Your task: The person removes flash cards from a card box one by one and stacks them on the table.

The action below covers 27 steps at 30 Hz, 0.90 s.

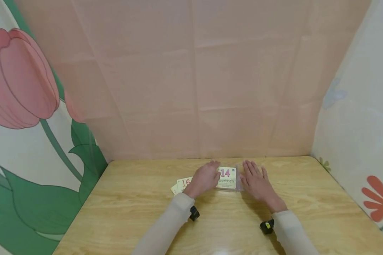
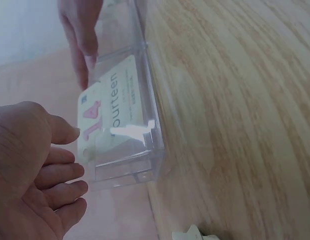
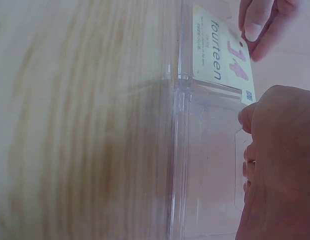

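Observation:
A clear plastic box point(image 2: 155, 145) stands on the table with a card point(image 1: 227, 177) in it that reads "14" and "fourteen". At the box's left end is my left hand point(image 1: 205, 179), fingers loosely bent; in the left wrist view its thumb tip is right at the card's edge. My right hand point(image 1: 256, 180) is at the other side, fingers extended over the clear, card-free half point(image 3: 210, 165) of the box that joins the card's half. In the right wrist view its thumb tip is close to the card's corner. No thing shows inside either hand's grasp.
A few loose cards, the top one showing "16" point(image 1: 182, 183), lie fanned to the left of the box, partly behind my left wrist. The wooden table point(image 1: 223, 226) ends at a pink cloth backdrop point(image 1: 194, 88). Flower-printed walls point(image 1: 354, 124) flank it.

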Each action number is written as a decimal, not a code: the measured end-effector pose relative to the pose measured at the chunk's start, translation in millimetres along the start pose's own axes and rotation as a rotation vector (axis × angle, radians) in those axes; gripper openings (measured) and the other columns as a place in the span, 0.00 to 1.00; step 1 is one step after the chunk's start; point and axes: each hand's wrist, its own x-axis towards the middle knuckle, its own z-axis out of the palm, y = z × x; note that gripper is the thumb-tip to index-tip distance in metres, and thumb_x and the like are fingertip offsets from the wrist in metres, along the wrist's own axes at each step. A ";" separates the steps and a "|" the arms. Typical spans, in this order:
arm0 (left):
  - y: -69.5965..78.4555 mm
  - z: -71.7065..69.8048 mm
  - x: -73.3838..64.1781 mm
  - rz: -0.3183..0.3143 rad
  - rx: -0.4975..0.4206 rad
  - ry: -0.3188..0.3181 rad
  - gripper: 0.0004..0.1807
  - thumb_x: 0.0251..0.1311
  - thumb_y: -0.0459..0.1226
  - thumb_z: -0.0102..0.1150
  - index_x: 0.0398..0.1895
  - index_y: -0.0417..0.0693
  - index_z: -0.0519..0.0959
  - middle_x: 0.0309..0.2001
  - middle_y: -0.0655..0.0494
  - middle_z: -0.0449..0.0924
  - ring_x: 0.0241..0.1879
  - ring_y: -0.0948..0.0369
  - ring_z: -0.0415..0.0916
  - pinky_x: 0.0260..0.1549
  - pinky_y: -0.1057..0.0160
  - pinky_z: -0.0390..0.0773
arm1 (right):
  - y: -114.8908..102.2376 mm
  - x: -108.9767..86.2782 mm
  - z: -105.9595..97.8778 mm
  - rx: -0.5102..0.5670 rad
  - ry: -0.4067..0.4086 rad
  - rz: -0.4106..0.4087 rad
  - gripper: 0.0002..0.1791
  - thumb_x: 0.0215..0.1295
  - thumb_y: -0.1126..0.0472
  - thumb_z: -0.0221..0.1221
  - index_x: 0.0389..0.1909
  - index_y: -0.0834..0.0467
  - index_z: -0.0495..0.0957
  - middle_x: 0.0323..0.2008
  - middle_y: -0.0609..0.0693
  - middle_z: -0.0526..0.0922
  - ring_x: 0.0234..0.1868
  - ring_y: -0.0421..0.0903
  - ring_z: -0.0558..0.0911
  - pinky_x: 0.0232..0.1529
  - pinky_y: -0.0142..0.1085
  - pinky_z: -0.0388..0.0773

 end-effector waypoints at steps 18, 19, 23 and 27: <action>11.2 8.3 0.9 0.025 0.250 -0.039 0.27 0.80 0.47 0.50 0.73 0.41 0.73 0.73 0.47 0.76 0.74 0.51 0.73 0.77 0.56 0.68 | 0.6 0.3 -1.4 0.023 0.028 -0.022 0.37 0.85 0.51 0.44 0.82 0.70 0.50 0.83 0.69 0.51 0.83 0.70 0.50 0.80 0.73 0.39; 11.3 8.5 0.8 0.024 0.256 -0.035 0.27 0.80 0.47 0.50 0.73 0.41 0.73 0.73 0.47 0.76 0.74 0.51 0.73 0.77 0.56 0.68 | 0.1 0.4 -1.4 0.025 0.031 -0.023 0.37 0.85 0.51 0.44 0.82 0.70 0.50 0.83 0.69 0.51 0.83 0.70 0.50 0.80 0.73 0.40; 12.6 8.9 0.4 0.027 0.265 -0.026 0.27 0.80 0.47 0.50 0.73 0.41 0.74 0.72 0.47 0.77 0.74 0.52 0.73 0.77 0.57 0.69 | -0.8 0.6 -2.1 0.027 0.016 -0.016 0.37 0.85 0.51 0.44 0.82 0.69 0.50 0.83 0.69 0.50 0.83 0.70 0.49 0.80 0.73 0.39; 15.6 7.5 -0.1 0.038 0.252 -0.016 0.25 0.80 0.46 0.51 0.70 0.41 0.76 0.70 0.48 0.79 0.73 0.53 0.75 0.76 0.59 0.70 | -2.0 -0.2 -5.0 0.006 -0.008 0.003 0.36 0.85 0.52 0.44 0.82 0.70 0.49 0.83 0.69 0.50 0.84 0.70 0.48 0.79 0.73 0.38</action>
